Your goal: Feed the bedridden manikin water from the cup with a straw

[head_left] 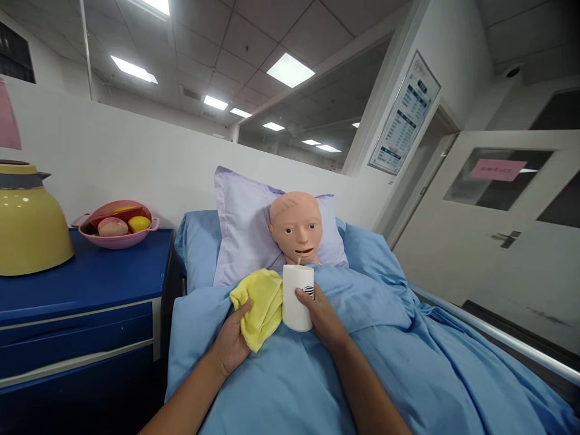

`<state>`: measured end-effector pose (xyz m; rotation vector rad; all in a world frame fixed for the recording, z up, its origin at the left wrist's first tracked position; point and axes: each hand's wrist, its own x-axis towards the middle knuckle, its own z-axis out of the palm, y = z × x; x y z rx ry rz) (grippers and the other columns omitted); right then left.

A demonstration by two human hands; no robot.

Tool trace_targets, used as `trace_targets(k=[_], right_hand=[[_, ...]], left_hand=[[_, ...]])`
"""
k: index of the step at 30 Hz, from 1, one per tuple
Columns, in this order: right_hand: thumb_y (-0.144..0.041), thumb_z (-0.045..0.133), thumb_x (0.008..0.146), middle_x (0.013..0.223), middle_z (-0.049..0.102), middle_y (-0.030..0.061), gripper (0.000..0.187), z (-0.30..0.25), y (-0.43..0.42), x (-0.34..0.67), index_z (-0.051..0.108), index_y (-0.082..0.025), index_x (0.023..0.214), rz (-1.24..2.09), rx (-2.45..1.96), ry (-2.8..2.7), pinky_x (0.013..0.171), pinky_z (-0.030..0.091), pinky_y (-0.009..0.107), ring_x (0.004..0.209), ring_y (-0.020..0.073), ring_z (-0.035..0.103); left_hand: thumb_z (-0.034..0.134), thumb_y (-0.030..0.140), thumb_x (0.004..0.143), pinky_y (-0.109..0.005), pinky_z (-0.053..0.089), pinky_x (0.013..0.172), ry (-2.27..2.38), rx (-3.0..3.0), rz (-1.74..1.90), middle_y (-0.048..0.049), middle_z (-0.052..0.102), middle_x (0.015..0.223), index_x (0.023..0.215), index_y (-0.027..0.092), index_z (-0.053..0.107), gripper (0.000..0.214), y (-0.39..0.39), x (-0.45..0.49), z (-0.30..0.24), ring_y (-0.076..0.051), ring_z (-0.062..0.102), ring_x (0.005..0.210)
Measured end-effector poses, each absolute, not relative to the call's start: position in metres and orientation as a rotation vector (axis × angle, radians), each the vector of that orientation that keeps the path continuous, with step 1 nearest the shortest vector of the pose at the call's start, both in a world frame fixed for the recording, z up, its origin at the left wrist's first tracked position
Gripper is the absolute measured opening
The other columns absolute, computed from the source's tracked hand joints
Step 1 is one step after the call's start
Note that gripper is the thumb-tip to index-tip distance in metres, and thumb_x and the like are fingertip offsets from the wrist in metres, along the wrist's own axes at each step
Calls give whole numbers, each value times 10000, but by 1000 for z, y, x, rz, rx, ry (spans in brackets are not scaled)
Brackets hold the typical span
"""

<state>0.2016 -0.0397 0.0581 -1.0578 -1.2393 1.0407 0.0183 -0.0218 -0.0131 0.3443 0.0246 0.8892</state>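
Note:
My right hand (322, 315) grips a white cup (295, 302) with dark stripes, held upright above the blue quilt (312, 374). A thin straw (299, 260) rises from the cup to the mouth of a mannequin (296, 225); whether its tip is inside the lips I cannot tell. In my left hand (233, 339) is a folded yellow towel (260, 309), pinched under the thumb just left of the cup. The mannequin's head rests on a pale purple pillow (240, 223), and the quilt covers its body up to the neck.
On the blue bedside cabinet (113, 272) to the left stand a yellow thermos jug (31, 223) and a pink basket (115, 241) of fruit. A metal bed rail (502, 335) runs along the right side. Beyond it is a white door (489, 241).

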Motion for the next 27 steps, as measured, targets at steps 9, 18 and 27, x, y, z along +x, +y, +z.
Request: trace_targets(k=[9, 18, 27], right_hand=[[-465, 701, 751, 1031, 702, 50, 501, 58, -40, 201, 563, -233, 1174, 1055, -1043, -1243, 735, 533, 354, 888, 248, 664], [-476, 695, 755, 1013, 704, 53, 569, 59, -41, 200, 524, -239, 1242, 1039, -1059, -1250, 718, 538, 355, 878, 252, 662], [-468, 693, 759, 999, 703, 58, 528, 60, -41, 200, 543, -226, 1204, 1047, -1057, -1251, 721, 538, 364, 867, 252, 666]], left_hand=[[471, 289, 914, -394, 321, 1124, 46, 330, 898, -150, 594, 1290, 1436, 103, 313, 576, -23, 18, -12, -246, 523, 1232], [458, 308, 918, -378, 324, 1122, 37, 366, 891, -146, 597, 1287, 1431, 91, 323, 573, -25, 18, -7, -242, 523, 1233], [451, 296, 924, -378, 324, 1119, 32, 335, 892, -144, 603, 1280, 1426, 95, 335, 553, -25, 18, -7, -237, 512, 1245]])
